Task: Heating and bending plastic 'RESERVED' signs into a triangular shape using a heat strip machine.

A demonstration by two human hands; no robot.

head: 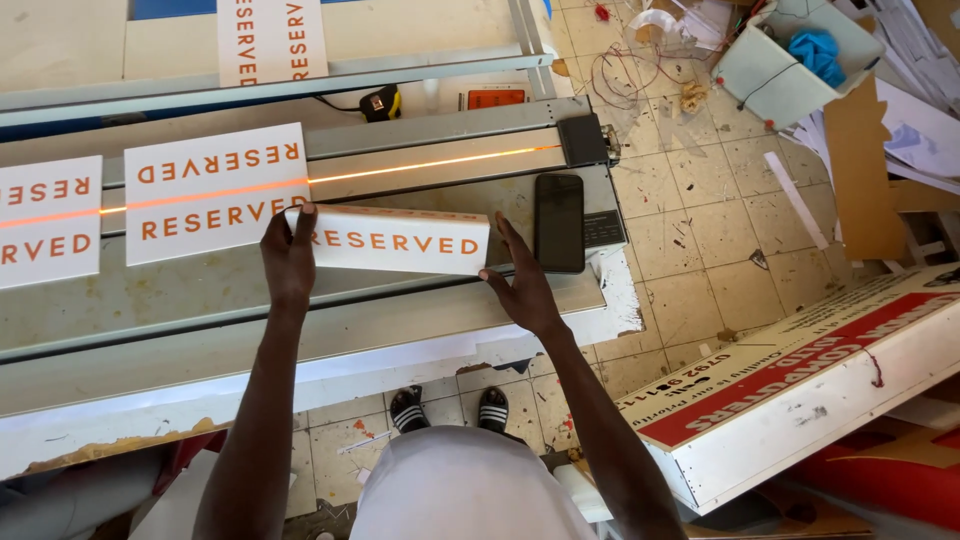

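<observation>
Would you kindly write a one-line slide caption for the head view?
Both hands, left hand and right hand, hold a folded white sign over the bending machine's glowing strip.

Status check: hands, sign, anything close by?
Left hand and right hand grip the ends of a folded white sign. Sign sits on the bench by the glowing orange line. Black phone just right.

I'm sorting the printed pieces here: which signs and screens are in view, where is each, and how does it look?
Folded sign: held between left hand and right hand; white, orange lettering.
Flat sign: bench, left of it; white, orange lettering.
Edge sign: far left, cropped; same colours.
Top sign: upper bench; same colours.
Phone: right of hands; dark screen.
Signboard: floor, right; white, red band.
</observation>
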